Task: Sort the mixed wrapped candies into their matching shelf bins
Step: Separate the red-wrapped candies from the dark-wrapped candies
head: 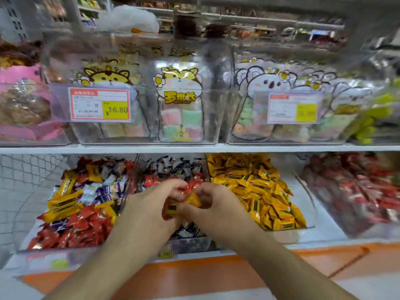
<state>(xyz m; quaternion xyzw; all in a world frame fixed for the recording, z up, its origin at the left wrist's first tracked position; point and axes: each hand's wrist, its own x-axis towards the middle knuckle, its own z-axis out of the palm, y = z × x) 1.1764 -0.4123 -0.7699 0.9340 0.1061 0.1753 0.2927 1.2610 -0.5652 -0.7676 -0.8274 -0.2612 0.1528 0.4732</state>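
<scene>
Both bare forearms reach forward over the orange shelf edge (194, 276). The left hand (155, 204) and right hand (213, 204) meet above the middle clear plastic bin (190, 243). Each grip is closed on shared yellow and red wrapped candies (190, 199). Left of them lies the clear bin of mixed wrapped candies (82, 200); right, the bin of yellow wrapped candies (259, 191). Above, clear bins hold cartoon-printed marshmallow bags (179, 105).

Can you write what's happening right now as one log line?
left hand: holding candies | right hand: pinching yellow candy | over: middle bin | yellow bin: right
</scene>
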